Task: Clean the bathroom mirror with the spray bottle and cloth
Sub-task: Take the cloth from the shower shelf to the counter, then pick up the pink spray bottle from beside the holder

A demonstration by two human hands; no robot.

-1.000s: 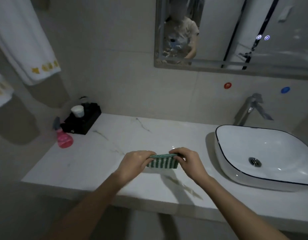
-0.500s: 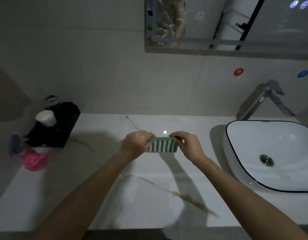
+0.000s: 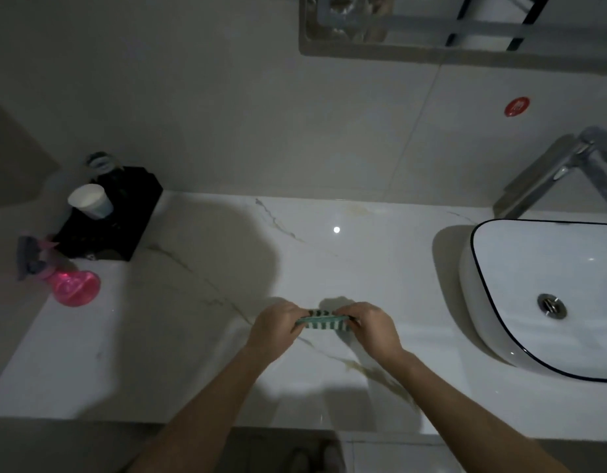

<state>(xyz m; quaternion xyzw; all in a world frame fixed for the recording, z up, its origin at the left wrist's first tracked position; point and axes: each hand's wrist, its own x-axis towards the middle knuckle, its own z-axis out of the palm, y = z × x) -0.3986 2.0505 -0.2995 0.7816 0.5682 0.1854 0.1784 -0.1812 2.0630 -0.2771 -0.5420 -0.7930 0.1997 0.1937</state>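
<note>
Near the counter's (image 3: 199,353) front edge, your left hand (image 3: 278,326) and right hand (image 3: 370,327) pinch the striped cloth (image 3: 324,321). It stretches between them.

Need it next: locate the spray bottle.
Head view, far left: the pink spray bottle stands on the countertop, just before the black tray.

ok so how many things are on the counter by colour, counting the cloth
pink: 1, spray bottle
black: 1, tray
white: 2, cup and sink
green striped: 1, cloth, held by left hand and right hand
total: 5
</note>
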